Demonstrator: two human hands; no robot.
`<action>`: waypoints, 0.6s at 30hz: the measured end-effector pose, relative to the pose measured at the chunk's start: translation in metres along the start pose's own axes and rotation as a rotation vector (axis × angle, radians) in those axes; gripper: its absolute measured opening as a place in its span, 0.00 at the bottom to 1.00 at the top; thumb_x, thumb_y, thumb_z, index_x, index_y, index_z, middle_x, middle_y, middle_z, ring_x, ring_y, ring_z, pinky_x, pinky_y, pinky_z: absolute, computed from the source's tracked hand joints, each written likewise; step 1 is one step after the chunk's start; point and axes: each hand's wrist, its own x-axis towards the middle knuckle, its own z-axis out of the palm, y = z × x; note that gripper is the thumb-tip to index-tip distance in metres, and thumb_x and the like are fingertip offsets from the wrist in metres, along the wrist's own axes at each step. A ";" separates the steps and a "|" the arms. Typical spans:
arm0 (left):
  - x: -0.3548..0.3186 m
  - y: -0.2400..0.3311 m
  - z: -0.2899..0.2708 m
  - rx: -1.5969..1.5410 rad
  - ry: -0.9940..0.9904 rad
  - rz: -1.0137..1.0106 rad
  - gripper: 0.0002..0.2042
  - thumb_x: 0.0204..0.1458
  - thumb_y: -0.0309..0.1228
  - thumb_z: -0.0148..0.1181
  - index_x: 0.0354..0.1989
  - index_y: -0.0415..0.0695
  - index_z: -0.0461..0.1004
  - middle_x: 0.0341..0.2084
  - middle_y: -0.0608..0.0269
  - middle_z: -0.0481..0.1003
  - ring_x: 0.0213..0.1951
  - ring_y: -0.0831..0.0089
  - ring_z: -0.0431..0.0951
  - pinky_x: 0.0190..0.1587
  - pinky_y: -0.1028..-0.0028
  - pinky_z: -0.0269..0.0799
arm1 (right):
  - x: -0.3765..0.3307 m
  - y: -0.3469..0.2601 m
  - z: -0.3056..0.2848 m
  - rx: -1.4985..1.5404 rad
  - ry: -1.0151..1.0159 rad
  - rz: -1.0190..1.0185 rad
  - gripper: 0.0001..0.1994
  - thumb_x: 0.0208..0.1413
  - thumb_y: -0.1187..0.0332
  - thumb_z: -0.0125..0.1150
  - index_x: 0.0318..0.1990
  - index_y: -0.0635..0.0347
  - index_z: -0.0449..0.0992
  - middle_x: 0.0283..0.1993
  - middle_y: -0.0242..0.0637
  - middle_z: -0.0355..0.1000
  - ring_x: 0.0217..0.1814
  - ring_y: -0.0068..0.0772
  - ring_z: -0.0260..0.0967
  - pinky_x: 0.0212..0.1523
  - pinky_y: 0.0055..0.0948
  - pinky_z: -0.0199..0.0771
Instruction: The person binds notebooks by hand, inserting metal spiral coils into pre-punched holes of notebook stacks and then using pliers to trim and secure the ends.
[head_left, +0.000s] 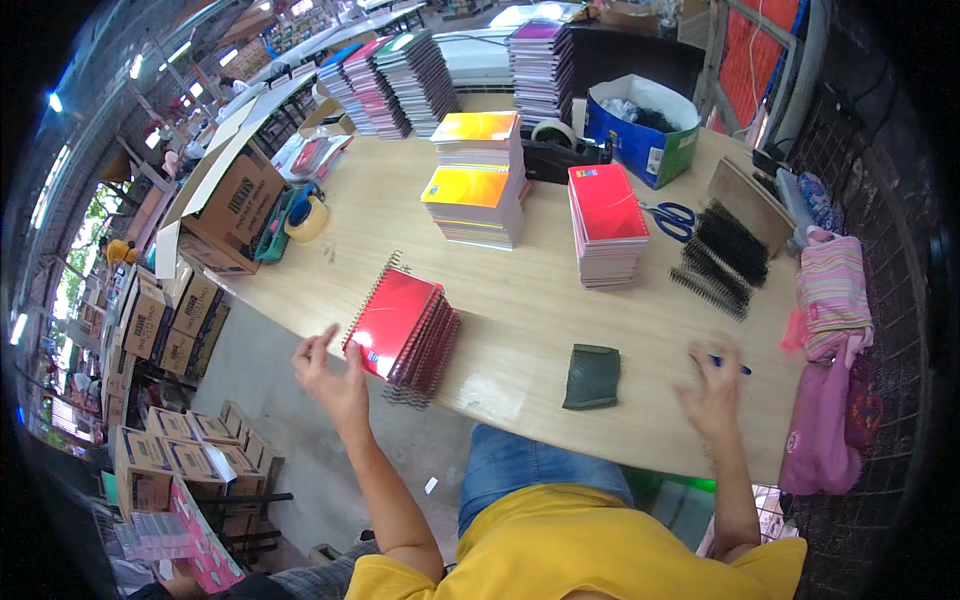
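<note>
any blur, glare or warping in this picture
Head view: right hand motion-blurred, left hand crisper; head view: pale sheen on the table just right of the spiral-bound red notebooks; head view: fisheye bends the table's edges, corners go black.

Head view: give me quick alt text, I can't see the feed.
A person's left hand is spread beside coiled red notebooks at the table's near edge; the blurred right hand is by a blue pen. Beyond are a yellow-topped stack, a red-topped stack, scissors and loose black coils.
</note>
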 end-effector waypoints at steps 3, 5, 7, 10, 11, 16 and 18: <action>0.004 0.099 -0.013 -0.223 0.169 -0.035 0.19 0.48 0.25 0.68 0.51 0.46 0.80 0.48 0.52 0.71 0.54 0.58 0.71 0.57 0.64 0.65 | 0.026 -0.061 0.020 0.246 -0.186 -0.314 0.34 0.39 0.57 0.78 0.59 0.49 0.76 0.67 0.56 0.57 0.69 0.65 0.54 0.69 0.53 0.57; 0.004 0.151 0.012 -0.584 -0.083 0.086 0.19 0.49 0.24 0.68 0.52 0.46 0.79 0.51 0.52 0.71 0.56 0.57 0.70 0.58 0.63 0.65 | 0.047 -0.078 0.044 0.165 -0.313 -0.463 0.37 0.39 0.50 0.77 0.61 0.42 0.75 0.68 0.57 0.56 0.70 0.65 0.53 0.69 0.52 0.57; 0.021 0.186 0.049 -0.665 -0.329 0.287 0.17 0.50 0.26 0.69 0.50 0.44 0.79 0.50 0.52 0.73 0.52 0.56 0.74 0.54 0.62 0.69 | 0.052 -0.063 0.046 0.094 -0.389 -0.395 0.38 0.39 0.47 0.76 0.63 0.40 0.74 0.69 0.58 0.55 0.71 0.66 0.52 0.69 0.51 0.57; 0.056 0.220 0.115 -0.662 -0.524 0.469 0.17 0.53 0.32 0.67 0.52 0.45 0.79 0.50 0.54 0.76 0.50 0.63 0.78 0.47 0.67 0.74 | 0.057 -0.038 0.013 0.078 -0.398 -0.339 0.38 0.38 0.46 0.77 0.61 0.42 0.76 0.67 0.59 0.57 0.69 0.65 0.55 0.68 0.52 0.59; 0.068 0.232 0.140 -0.616 -0.550 0.588 0.17 0.53 0.32 0.67 0.52 0.44 0.79 0.48 0.52 0.77 0.48 0.61 0.79 0.48 0.66 0.75 | 0.057 -0.031 -0.003 0.144 -0.389 -0.348 0.37 0.37 0.47 0.78 0.60 0.43 0.77 0.66 0.59 0.58 0.68 0.65 0.56 0.67 0.53 0.59; 0.124 0.297 0.264 -0.437 -0.818 0.848 0.22 0.53 0.34 0.69 0.57 0.41 0.76 0.45 0.50 0.81 0.44 0.60 0.81 0.49 0.64 0.75 | 0.070 0.012 -0.014 0.344 -0.008 0.047 0.18 0.50 0.60 0.70 0.48 0.54 0.80 0.51 0.50 0.72 0.57 0.52 0.69 0.56 0.45 0.71; 0.144 0.311 0.290 -0.264 -1.301 0.824 0.22 0.52 0.34 0.69 0.55 0.42 0.78 0.38 0.58 0.83 0.34 0.70 0.80 0.40 0.68 0.77 | 0.080 0.032 -0.006 0.255 0.014 0.083 0.13 0.52 0.65 0.68 0.44 0.58 0.79 0.47 0.47 0.73 0.53 0.49 0.71 0.51 0.43 0.73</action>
